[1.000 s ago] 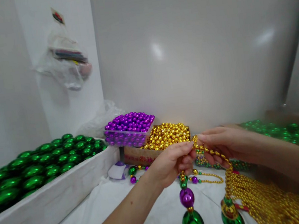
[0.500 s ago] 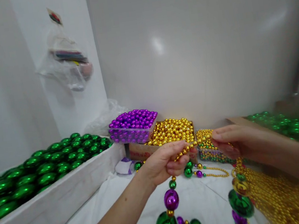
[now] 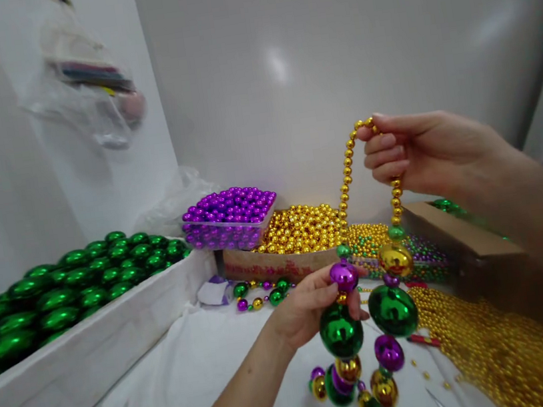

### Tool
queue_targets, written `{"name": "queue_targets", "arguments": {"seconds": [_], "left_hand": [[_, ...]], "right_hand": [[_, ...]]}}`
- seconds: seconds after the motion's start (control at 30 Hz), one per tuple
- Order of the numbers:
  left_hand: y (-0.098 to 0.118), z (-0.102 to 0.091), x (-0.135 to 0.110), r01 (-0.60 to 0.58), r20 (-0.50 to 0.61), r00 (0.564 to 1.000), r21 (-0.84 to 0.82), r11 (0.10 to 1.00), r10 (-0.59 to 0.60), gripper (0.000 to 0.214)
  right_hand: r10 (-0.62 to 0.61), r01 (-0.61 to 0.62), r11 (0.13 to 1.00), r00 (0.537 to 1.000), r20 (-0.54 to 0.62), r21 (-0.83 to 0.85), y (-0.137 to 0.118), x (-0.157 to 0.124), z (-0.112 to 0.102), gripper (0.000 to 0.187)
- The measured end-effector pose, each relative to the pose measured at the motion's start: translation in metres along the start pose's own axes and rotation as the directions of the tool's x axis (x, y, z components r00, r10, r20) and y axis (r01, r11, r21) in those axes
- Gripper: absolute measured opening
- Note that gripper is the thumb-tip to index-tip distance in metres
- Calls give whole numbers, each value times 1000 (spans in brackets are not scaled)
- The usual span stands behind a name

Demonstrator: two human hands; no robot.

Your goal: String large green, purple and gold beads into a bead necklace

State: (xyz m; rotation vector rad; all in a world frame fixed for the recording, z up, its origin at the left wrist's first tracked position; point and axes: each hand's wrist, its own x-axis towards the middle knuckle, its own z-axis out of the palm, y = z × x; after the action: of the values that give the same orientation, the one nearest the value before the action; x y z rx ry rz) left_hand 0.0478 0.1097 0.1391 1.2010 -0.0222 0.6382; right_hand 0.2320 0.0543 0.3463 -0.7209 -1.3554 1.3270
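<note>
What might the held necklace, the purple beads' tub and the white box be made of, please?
Necklace: likely plastic with a metallic coating, given its mirror-like highlights.
Tub: probably clear plastic, since purple beads show through its wall.
White box: perhaps foam, judging by its matte surface; painted wood is possible.

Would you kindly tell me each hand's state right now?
Left hand: partly curled at a purple bead; whether it grips cannot be told.
Right hand: closed, pinching the bead necklace by its gold beads.
</note>
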Motion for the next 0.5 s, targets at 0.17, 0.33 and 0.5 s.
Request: {"name": "queue_targets", "arguments": {"seconds": [0.17,0.33,0.5], "left_hand": [[-11,-3,-6,-41,-120,992,-80,996,32,39],[-7,-24,-1,-86,-113,991,-156,984,69,69],[-33,-32,17,87,4,996,-249,965,-89,87]], "right_hand": [[30,-25,995,998,-49,95,18,13,-5,20],[59,-58,994,998,-3,91,18,18,16,29],[-38,38,999,999,-19,22,-16,41,31,42]]}}
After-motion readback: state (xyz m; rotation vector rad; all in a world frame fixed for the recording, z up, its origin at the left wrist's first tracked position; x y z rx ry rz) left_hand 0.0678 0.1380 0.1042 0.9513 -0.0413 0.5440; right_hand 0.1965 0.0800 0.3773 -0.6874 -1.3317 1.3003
